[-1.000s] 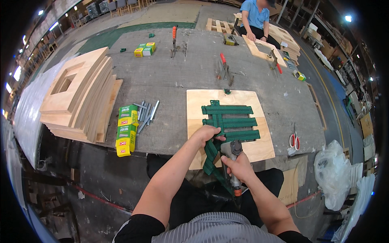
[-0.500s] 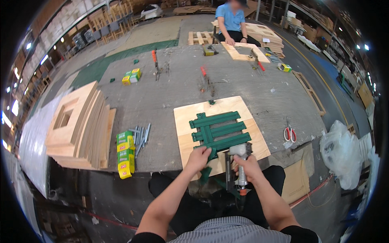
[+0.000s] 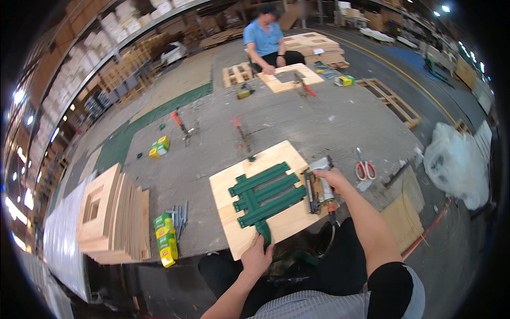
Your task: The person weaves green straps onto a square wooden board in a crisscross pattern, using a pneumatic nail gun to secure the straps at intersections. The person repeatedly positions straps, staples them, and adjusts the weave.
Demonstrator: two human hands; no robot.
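- Holding green webbing (image 3: 264,232) in my left hand (image 3: 257,259); a slack grip could let it twist.
- My right hand (image 3: 332,178) grips the staple gun (image 3: 326,191); its hose (image 3: 333,234) could snag.

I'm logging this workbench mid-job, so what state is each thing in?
Left hand: closed on green strap
Right hand: gripping staple gun
Staple gun: held, off to the right of the straps
Wooden board: partly covered by crossed green straps
Scissors: lying down, unheld
Yellow-green boxes: end to end
Metal strips: loose, bunched
Wooden frames: stacked
Clear plastic: crumpled
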